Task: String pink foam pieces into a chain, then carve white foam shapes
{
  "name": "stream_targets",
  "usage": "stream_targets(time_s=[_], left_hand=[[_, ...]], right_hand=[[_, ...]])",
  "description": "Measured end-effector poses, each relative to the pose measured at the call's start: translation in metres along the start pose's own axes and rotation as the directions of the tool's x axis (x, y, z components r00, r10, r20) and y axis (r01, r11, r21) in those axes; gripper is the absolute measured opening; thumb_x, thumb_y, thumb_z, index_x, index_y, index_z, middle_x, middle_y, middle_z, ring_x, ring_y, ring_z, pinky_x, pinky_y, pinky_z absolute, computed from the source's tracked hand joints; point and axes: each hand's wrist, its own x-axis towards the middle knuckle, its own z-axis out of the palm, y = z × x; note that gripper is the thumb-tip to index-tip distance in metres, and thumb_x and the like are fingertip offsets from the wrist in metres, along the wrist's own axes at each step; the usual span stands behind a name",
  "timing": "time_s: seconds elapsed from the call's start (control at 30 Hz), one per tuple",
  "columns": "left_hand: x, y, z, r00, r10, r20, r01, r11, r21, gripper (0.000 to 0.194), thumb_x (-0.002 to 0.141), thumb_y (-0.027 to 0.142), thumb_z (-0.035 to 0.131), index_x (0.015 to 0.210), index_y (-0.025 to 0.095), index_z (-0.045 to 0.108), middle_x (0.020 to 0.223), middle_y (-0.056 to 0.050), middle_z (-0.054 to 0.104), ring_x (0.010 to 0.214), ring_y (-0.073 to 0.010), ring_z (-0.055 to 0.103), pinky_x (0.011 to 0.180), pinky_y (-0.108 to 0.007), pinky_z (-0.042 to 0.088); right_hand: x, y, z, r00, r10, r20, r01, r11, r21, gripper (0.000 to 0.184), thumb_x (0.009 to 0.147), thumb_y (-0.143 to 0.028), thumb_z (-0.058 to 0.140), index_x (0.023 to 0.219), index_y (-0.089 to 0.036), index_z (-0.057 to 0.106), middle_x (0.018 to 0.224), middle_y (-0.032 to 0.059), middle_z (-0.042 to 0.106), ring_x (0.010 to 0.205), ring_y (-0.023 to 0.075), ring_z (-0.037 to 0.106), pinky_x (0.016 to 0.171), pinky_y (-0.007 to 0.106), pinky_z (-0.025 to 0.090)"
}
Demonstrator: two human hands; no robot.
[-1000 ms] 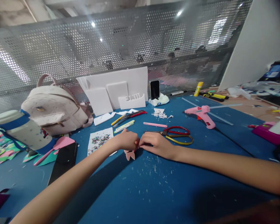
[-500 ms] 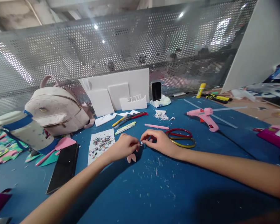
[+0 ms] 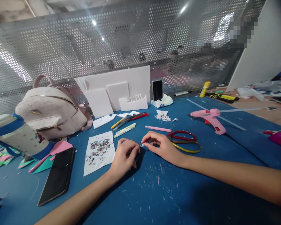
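Observation:
My right hand (image 3: 162,147) is closed in a pinch, with a tiny white piece (image 3: 142,145) between thumb and forefinger. Close beside it, the fingertips of my left hand (image 3: 125,154) are curled together near that piece; what they hold, if anything, is hidden. A small pale pink cut-out (image 3: 134,164) shows partly from under my left hand. Left of that hand lies a white sheet (image 3: 87,167) strewn with colourful bits. Scissors (image 3: 186,147) with red and yellow handles lie just behind my right wrist.
A pink glue gun (image 3: 209,116) lies at right, its cord trailing forward. Pens (image 3: 124,130), a pink pen (image 3: 158,128) and white foam boards (image 3: 99,103) sit behind my hands. A black phone (image 3: 57,175), a bottle (image 3: 21,134) and a backpack (image 3: 53,106) stand or lie at left.
My left hand has turned and now covers most of the pink cut-out, which showed more fully before. My right hand keeps its pinch. The whole view has shifted slightly.

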Motion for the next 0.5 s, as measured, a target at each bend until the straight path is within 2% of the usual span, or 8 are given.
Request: stream_targets(time_s=[0.1,0.5], left_hand=[[-0.0017,-0.0016,0.0016,1.0,0.018,-0.026,-0.019,1.0,-0.024,0.032,0.101,0.027,0.038,0.077,0.021,0.059,0.07,0.001,0.067,0.074,-0.0167,0.06,0.103,-0.039,0.036],[-0.0014,-0.0026,0.0027,0.994,0.106,0.016,-0.105,0.992,-0.067,0.03,0.101,0.024,0.038,0.08,0.022,0.06,0.071,0.001,0.064,0.074,-0.0165,0.058,0.106,-0.042,0.031]], right_hand=[[-0.0005,-0.0007,-0.0003,1.0,-0.002,0.008,0.002,1.0,0.011,0.007,0.094,-0.022,0.061,0.092,-0.019,0.067,0.094,0.0036,0.067,0.086,0.0167,0.063,0.07,0.026,0.051],[-0.0023,-0.0007,-0.0011,1.0,-0.013,0.008,0.013,0.999,0.037,0.005,0.093,-0.019,0.062,0.091,-0.02,0.066,0.091,0.002,0.065,0.081,0.0148,0.061,0.069,0.026,0.05]])
